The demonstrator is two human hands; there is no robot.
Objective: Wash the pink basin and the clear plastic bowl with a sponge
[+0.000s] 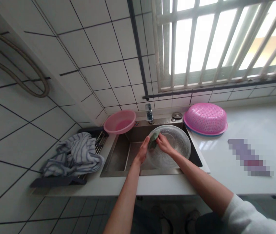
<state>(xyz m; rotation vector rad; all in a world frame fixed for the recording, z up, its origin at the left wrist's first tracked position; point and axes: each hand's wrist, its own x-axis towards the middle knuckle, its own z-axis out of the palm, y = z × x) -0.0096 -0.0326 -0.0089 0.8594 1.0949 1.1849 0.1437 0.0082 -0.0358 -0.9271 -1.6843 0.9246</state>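
Note:
A clear glass bowl [177,143] with a ribbed pattern is tilted over the steel sink [118,156]. My left hand [143,151] grips the bowl's left rim, fingers wrapped round it. My right hand [163,143] is closed on a green scrubbing cloth [153,139] and presses it against the inside of the bowl near the rim. Both forearms reach in from the bottom of the view.
A pink basin [119,122] sits at the sink's back left corner, by the tap [149,113]. A pink perforated colander [205,118] lies upside down on the white counter [250,130]. A striped towel [74,154] lies on a dark rack at left. A tiled wall and a barred window stand behind.

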